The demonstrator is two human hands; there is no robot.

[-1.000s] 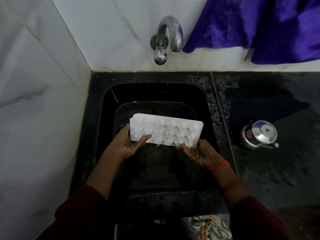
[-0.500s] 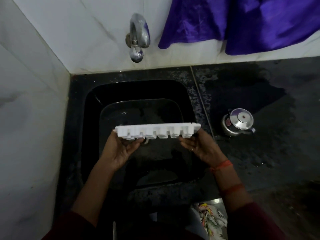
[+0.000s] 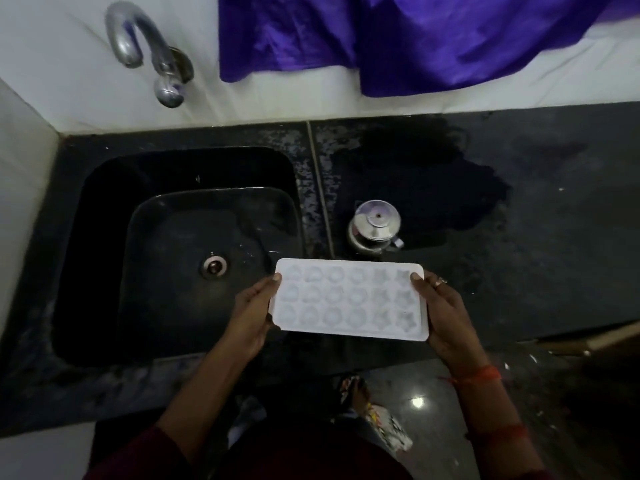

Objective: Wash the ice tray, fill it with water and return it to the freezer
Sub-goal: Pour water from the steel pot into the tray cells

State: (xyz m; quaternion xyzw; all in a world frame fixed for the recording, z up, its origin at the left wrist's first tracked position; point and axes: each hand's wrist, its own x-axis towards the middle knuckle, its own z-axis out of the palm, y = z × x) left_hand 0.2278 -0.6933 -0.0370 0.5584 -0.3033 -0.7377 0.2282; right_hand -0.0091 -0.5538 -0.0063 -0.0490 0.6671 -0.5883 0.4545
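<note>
A white ice tray (image 3: 349, 301) with several shaped cavities is held level, cavities up, over the sink's right rim and the counter's front edge. My left hand (image 3: 252, 313) grips its left short end, thumb on the rim. My right hand (image 3: 441, 315) grips its right short end, thumb on top. Whether water sits in the cavities I cannot tell. The black sink (image 3: 104, 258) with a round drain (image 3: 214, 266) lies to the left. A chrome tap (image 3: 145, 46) juts from the white wall above it, with no water running.
A small steel pot with a lid (image 3: 375, 230) stands on the dark wet counter (image 3: 519, 237) just behind the tray. Purple cloth (image 3: 398, 36) hangs on the wall at the back right. White marble walls close off the left and back.
The tray has turned from underside-up, through edge-on, to cavities-up. Both hands have carried it right, from over the sink basin to over the rim and counter.
</note>
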